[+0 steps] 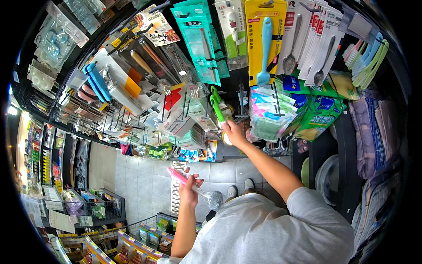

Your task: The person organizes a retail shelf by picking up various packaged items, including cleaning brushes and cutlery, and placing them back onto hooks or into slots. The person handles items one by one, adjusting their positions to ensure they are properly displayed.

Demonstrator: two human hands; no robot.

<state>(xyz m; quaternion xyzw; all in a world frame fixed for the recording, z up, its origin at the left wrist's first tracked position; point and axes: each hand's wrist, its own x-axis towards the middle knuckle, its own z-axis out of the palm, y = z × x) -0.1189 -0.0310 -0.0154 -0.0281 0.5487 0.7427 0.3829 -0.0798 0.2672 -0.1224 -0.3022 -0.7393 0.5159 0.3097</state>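
My left hand (190, 190), low and left of centre over the floor, holds a pot scrubber (179, 176). This scrubber has a pink handle, a pale neck and a round ball of silvery steel wool (214, 200) pointing toward my body. Stretched forward to the rack, my right hand (234, 133) has its fingers closed at the lower end of a bright green handle (218, 109). That green-handled utensil hangs upright among the hooks, with a second green handle (214, 93) just behind it. Its lower part is mostly hidden by my hand.
Above hang a blue silicone brush (266, 53) on yellow card, carded spoons (290, 61) and teal packets (196, 39). Green sponge packs (323, 115) hang to the right, near folded cloths (369, 132). Wire baskets (114, 204) of packaged goods stand lower left, beside grey floor tiles (145, 185).
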